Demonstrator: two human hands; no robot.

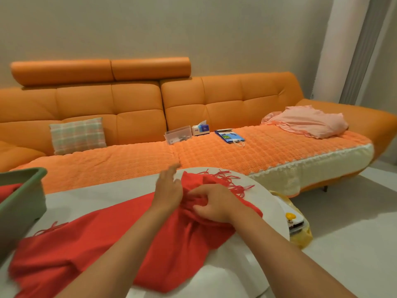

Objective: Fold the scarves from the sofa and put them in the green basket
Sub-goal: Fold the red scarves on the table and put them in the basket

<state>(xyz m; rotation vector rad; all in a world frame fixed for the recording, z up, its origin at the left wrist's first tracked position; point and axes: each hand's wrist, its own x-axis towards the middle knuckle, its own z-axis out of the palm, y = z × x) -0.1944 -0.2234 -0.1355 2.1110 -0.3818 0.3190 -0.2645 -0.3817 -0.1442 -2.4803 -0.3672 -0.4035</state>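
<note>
1. I see an orange sofa (139,117) along the wall. A plaid cushion (77,135) is at its left and a pink cloth (311,121) near its right end.
2. The white table (264,203) stands in front of it.
3. The red scarf (103,244) lies across the table from the near left to the far right edge, with its fringe at the far right edge.
4. The green basket (23,190) sits on the table's left edge with red cloth inside.
5. My right hand (212,203) clenches a bunched part of the scarf near the fringe.
6. My left hand (168,186), blurred, lies just beside it with its fingers straight and released, at the scarf's far edge.
</note>
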